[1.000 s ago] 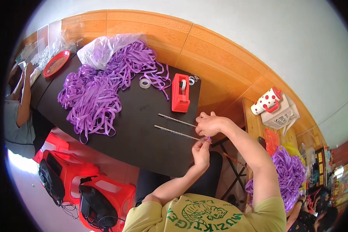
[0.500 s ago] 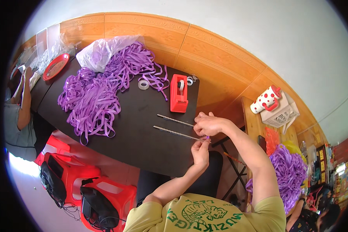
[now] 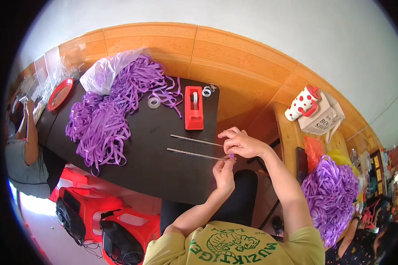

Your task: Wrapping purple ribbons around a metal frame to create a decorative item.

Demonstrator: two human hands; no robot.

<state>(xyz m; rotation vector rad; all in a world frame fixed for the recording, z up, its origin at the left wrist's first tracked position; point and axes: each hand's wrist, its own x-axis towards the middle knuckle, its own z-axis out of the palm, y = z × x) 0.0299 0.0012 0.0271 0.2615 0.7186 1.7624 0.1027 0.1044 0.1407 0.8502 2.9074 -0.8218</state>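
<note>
Currently the left hand (image 3: 223, 173) pinches the nearer rod (image 3: 194, 153), aimed at nine o'clock over the desk (image 3: 150, 173); the right hand (image 3: 244, 144) has a grip too hidden to tell. A slack pinch could drop the purple ribbon (image 3: 232, 156) between them.

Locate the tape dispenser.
In the head view, the red tape dispenser is near the right end of the black table, right of the ribbon pile there and just beyond the two rods.
</note>
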